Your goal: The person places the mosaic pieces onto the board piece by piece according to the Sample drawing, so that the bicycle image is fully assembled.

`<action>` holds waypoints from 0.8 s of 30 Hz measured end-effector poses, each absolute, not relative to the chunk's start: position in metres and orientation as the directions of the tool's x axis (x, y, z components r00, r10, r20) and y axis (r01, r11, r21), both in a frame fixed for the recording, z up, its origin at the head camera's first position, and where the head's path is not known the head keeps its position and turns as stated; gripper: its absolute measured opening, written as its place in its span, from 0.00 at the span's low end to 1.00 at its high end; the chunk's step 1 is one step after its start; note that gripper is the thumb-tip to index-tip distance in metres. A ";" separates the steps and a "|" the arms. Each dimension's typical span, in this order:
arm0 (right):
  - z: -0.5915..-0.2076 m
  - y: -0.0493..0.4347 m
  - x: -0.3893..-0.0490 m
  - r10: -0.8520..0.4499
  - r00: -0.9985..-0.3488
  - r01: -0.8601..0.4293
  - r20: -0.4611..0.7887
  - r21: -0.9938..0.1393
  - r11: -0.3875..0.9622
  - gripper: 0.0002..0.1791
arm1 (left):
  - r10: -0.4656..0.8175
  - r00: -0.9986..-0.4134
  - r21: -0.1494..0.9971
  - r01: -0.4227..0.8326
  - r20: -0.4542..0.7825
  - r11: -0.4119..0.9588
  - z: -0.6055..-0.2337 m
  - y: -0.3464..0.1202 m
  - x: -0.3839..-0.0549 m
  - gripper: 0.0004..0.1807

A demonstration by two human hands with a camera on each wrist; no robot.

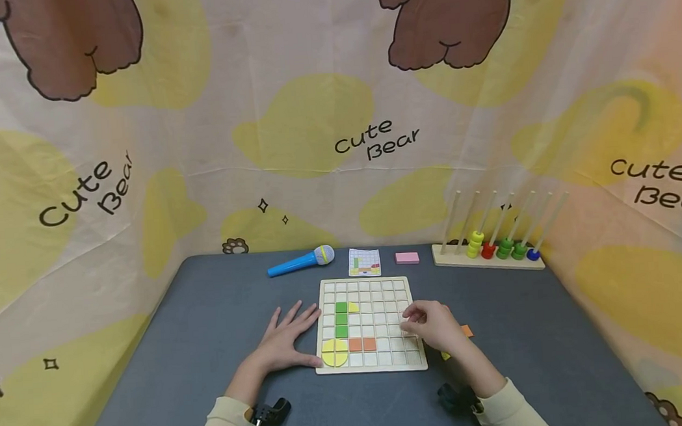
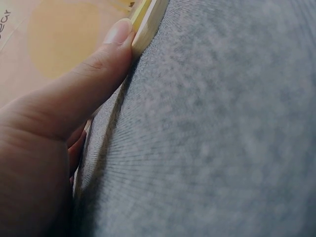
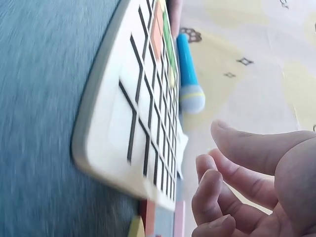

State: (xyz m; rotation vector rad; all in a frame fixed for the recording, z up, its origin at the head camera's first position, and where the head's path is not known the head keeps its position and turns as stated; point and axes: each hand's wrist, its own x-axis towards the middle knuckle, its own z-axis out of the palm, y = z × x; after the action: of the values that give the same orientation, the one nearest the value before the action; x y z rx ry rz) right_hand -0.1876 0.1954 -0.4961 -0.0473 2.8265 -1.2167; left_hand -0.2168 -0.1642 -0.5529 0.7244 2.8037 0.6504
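A pale grid board [image 1: 390,324] lies on the dark table. Three green squares [image 1: 341,318] form a column on it, with a small yellow piece [image 1: 353,307] beside the top one. Lower down are a yellow circle [image 1: 334,353] and two orange squares [image 1: 363,344]. My left hand [image 1: 281,344] rests with spread fingers at the board's left edge; its thumb [image 2: 94,74] presses against the rim. Over the board's right side hovers my right hand [image 1: 434,326]. Its fingers are loosely bent, the thumb stands apart from them, and nothing shows between them in the right wrist view.
Behind the board lie a blue toy microphone [image 1: 300,262], a printed pattern card [image 1: 364,262] and a pink block [image 1: 407,258]. A bead counting frame [image 1: 490,259] with upright rods stands at the back right. An orange piece [image 1: 467,330] and a yellow piece [image 1: 446,356] show partly beside my right forearm.
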 end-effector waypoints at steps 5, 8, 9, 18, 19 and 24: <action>-0.492 0.211 -0.185 -0.020 -0.998 0.030 -0.060 -0.724 0.689 0.10 | 0.497 -0.866 0.458 0.420 -0.055 0.784 -0.552 -0.165 -0.217 0.63; -0.490 0.220 -0.183 -0.011 -0.998 0.042 -0.068 -0.724 0.688 0.09 | 0.496 -0.866 0.454 0.418 -0.061 0.787 -0.552 -0.165 -0.216 0.63; -0.490 0.223 -0.183 -0.005 -0.998 0.047 -0.070 -0.722 0.691 0.10 | 0.495 -0.867 0.453 0.416 -0.066 0.788 -0.552 -0.166 -0.216 0.63; -0.490 0.255 -0.180 0.025 -0.997 0.066 -0.069 -0.698 0.713 0.13 | 0.504 -0.863 0.471 0.431 -0.032 0.769 -0.552 -0.165 -0.215 0.62; -0.491 0.259 -0.179 0.026 -0.997 0.068 -0.071 -0.698 0.713 0.13 | 0.505 -0.863 0.472 0.436 -0.024 0.766 -0.552 -0.165 -0.215 0.62; -0.493 0.277 -0.177 0.028 -0.994 0.094 -0.107 -0.682 0.725 0.15 | 0.504 -0.864 0.473 0.443 -0.003 0.762 -0.556 -0.166 -0.215 0.63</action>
State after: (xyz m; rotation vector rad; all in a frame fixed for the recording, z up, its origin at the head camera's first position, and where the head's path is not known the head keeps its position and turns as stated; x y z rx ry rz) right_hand -0.1772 0.2769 -0.4931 0.1007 2.8344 -1.1277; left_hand -0.2155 -0.1656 -0.5560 0.7629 2.8259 0.7087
